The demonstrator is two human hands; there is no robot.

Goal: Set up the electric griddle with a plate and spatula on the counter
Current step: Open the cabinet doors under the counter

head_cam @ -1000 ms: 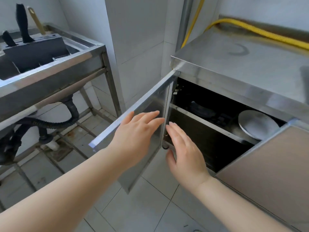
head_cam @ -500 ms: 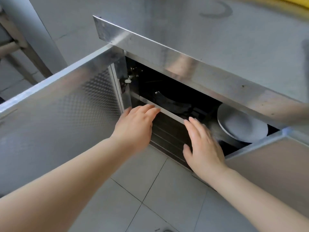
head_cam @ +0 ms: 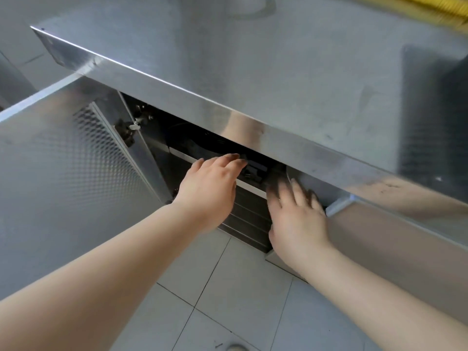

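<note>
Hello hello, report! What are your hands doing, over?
Left hand and right hand open, reaching onto steel cabinet shelf. Dark round griddle there, not gripped. Shiny steel counter edge hides most of it.

The fingertips of the left hand [head_cam: 211, 191] and right hand [head_cam: 296, 214] are hidden in shadow under the counter [head_cam: 304, 79] edge, and the right fingers are motion-blurred. Only a dark curved object [head_cam: 192, 144] is partly seen on the cabinet shelf [head_cam: 182, 155]; its identity cannot be determined. A yellow hose [head_cam: 430, 8] is blurred and cut off at the top right corner.
</note>
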